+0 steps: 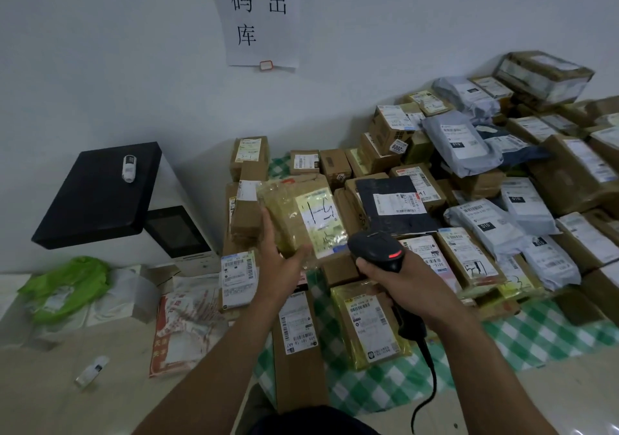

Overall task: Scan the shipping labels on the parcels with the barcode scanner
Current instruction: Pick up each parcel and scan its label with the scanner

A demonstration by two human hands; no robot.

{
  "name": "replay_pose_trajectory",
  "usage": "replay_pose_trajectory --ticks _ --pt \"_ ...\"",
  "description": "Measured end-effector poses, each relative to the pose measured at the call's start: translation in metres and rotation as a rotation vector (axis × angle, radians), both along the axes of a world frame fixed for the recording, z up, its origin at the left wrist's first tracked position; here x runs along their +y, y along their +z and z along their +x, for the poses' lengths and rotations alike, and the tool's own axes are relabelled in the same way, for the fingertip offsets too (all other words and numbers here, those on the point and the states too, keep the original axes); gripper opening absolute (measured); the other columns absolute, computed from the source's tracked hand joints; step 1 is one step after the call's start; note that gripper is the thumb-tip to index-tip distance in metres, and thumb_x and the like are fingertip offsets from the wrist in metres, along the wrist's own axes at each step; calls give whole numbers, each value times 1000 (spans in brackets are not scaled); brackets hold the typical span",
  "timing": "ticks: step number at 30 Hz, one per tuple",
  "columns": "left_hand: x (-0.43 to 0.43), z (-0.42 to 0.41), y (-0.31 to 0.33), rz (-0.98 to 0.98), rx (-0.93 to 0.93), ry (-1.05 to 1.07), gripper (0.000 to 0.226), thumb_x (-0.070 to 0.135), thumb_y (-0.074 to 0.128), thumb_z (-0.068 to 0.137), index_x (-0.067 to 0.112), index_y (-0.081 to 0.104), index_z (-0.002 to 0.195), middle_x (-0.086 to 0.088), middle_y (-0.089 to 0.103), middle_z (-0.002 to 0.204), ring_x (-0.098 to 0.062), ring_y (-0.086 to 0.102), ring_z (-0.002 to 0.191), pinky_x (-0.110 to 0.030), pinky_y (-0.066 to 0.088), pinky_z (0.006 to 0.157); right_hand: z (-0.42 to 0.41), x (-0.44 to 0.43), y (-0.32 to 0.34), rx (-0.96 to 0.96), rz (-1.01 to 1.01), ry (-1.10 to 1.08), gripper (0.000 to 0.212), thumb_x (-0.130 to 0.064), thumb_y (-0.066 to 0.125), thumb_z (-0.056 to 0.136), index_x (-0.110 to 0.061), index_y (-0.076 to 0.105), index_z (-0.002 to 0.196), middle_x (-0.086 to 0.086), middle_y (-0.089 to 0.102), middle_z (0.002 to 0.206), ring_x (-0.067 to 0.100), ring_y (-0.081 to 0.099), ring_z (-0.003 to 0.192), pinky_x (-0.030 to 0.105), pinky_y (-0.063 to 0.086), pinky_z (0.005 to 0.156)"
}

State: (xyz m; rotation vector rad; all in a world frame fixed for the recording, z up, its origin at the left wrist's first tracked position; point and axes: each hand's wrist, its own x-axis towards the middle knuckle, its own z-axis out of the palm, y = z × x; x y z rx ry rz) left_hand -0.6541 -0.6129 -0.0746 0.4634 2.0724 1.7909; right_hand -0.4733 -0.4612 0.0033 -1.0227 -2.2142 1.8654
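My left hand [279, 262] holds up a yellow padded parcel [294, 220] from below, thumb along its lower edge; its white shipping label [321, 222] with black handwriting faces me. My right hand [402, 284] grips the handle of a black barcode scanner [376, 248], whose head with a red light sits just right of the parcel's lower corner. The scanner's black cable [427, 377] hangs down toward me. Under both hands lie several labelled parcels, among them a long cardboard box [298, 351] and a yellow mailer [371, 327].
Several cardboard boxes and grey bags [462, 143] are piled on a green checked cloth [542, 337] against the wall, rising to the right. A black-topped machine [100, 193] stands at left, with a green bag [67, 287] and a printed paper bag [184, 331] on the floor.
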Motion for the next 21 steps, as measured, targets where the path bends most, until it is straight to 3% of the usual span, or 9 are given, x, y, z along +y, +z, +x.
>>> replay_pose_trajectory --ticks 2,6,10,12,16,18,21 --pt "-16 21 -10 0 -77 -60 113 18 79 91 72 -1 149 13 32 162 -17 50 136 -36 60 92 1 -2 -1 4 8 -10 33 -52 78 87 -44 68 117 -10 77 101 12 74 93 24 56 63" --pt "-50 61 -45 -23 -220 -159 109 32 83 85 67 5 153 14 44 157 -11 55 134 -47 54 105 -1 -11 -6 -30 0 28 27 -44 76 91 -42 66 117 -11 77 98 7 73 90 17 52 59" --pt "-75 86 -71 -14 -347 -182 104 5 73 92 50 7 158 8 56 148 -2 62 124 -30 58 93 -8 -23 -19 -74 -59 27 27 -42 77 91 -41 67 116 -10 77 102 14 73 96 26 56 66" --pt "-85 95 -75 -19 -365 -211 100 3 72 89 44 12 158 9 64 141 -8 63 126 -33 58 94 -13 -29 -23 -95 -65 55 20 -40 76 93 -43 67 110 -11 76 101 15 73 97 28 57 69" --pt "-99 102 -88 -96 -446 -141 85 -4 59 98 50 15 148 23 73 115 5 69 104 -22 58 80 -19 -39 -30 -117 -60 103 15 -43 75 92 -49 63 99 -18 75 98 11 75 92 32 60 76" --pt "-101 103 -93 -179 -443 -89 78 4 53 104 47 10 154 16 66 127 7 68 101 -23 58 83 -20 -42 -30 -119 -75 110 18 -43 76 92 -49 62 102 -21 74 98 8 75 88 29 59 74" --pt "-97 100 -89 -276 -325 -71 49 21 42 110 35 30 155 0 65 136 3 67 108 -21 57 88 -22 -46 -29 -108 -72 125 24 -44 75 93 -50 59 111 -22 73 103 6 76 84 26 56 70"
